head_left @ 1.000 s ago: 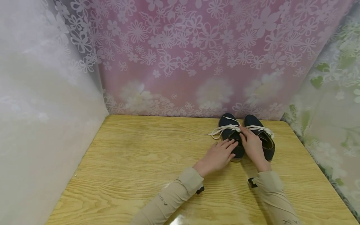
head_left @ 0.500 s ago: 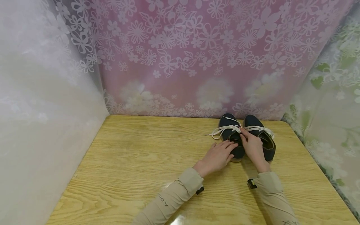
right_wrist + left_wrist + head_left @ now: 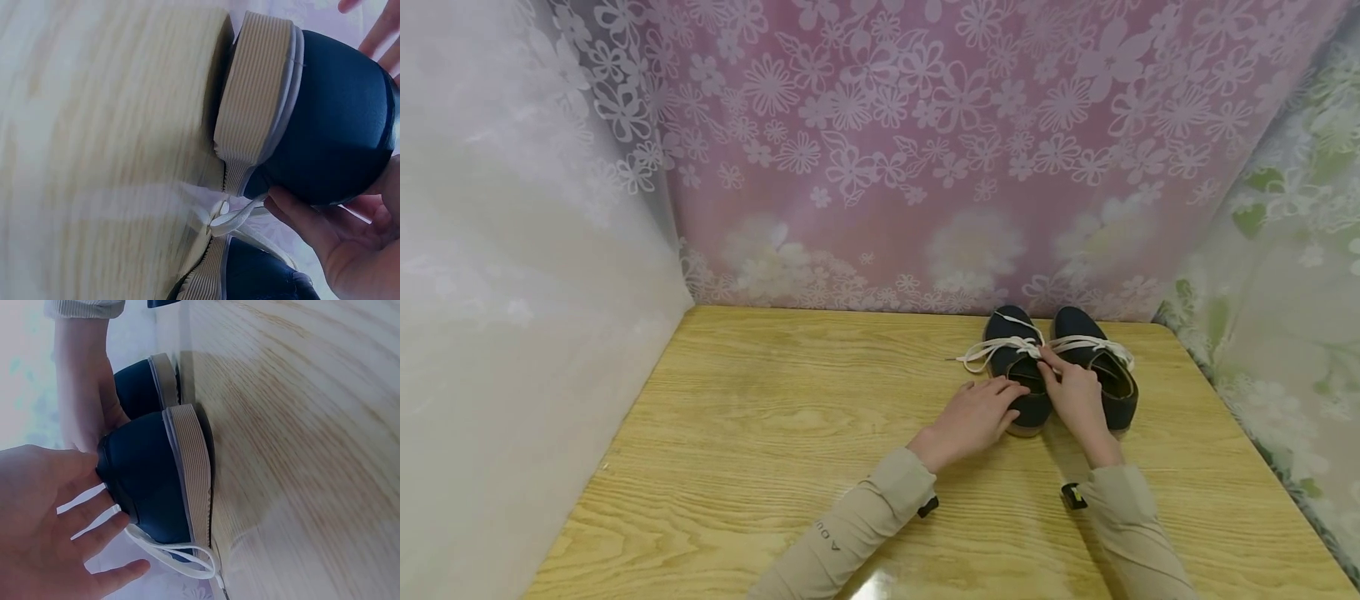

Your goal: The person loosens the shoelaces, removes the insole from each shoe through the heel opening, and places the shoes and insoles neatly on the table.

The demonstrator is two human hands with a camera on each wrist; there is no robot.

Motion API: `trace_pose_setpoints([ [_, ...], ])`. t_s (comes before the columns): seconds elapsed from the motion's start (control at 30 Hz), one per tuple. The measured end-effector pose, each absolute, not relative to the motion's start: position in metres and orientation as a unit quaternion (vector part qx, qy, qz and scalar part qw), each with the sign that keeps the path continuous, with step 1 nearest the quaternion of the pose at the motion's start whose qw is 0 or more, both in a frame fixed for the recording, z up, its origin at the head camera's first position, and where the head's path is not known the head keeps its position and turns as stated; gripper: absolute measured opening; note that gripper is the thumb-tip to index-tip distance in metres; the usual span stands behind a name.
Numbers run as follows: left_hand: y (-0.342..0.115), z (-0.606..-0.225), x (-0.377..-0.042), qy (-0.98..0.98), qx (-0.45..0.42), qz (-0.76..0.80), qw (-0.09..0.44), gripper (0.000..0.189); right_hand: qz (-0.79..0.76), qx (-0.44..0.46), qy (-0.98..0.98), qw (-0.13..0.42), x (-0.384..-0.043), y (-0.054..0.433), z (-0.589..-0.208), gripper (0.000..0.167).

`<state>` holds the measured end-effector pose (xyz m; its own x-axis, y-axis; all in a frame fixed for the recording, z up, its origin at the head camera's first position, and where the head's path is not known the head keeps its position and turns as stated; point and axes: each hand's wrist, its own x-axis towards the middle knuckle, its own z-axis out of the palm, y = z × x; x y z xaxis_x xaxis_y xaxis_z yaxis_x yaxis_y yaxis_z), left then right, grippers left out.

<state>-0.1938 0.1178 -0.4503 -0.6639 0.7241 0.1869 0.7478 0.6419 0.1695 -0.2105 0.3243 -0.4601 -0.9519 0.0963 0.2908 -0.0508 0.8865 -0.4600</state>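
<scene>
A dark navy lace-up shoe with a ribbed tan sole stands at the table's back right, toe toward the curtain. White laces cross its front, and one loop hangs off its left side. My left hand lies at its left rear, fingers spread and nearly straight, tips touching the collar in the left wrist view. My right hand pinches the shoe's right side near the laces; in the right wrist view one digit lies on the outside while other fingers are partly hidden behind the collar. The matching shoe stands just right, partly covered by the right hand.
The wood-grain table stretches left and forward. A pink floral curtain hangs along its back edge. A pale curtain stands on the left and a green-and-white one on the right.
The left hand has shifted slightly left and down, and the shoe's heel with it. The right hand keeps nearly the same hold. The second shoe has hardly changed place.
</scene>
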Motion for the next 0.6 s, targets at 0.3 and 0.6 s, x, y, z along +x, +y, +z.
trace_pose_setpoints([
  [0.3,0.108,-0.449,-0.195,-0.897,-0.417,-0.123,0.073,0.037,0.251,-0.011,-0.956,0.150,-0.204,0.322,-0.459,0.039],
  [0.6,0.100,-0.448,-0.196,-0.895,-0.417,-0.146,0.063,0.032,0.243,0.001,-0.955,0.169,-0.197,0.316,-0.462,0.038],
])
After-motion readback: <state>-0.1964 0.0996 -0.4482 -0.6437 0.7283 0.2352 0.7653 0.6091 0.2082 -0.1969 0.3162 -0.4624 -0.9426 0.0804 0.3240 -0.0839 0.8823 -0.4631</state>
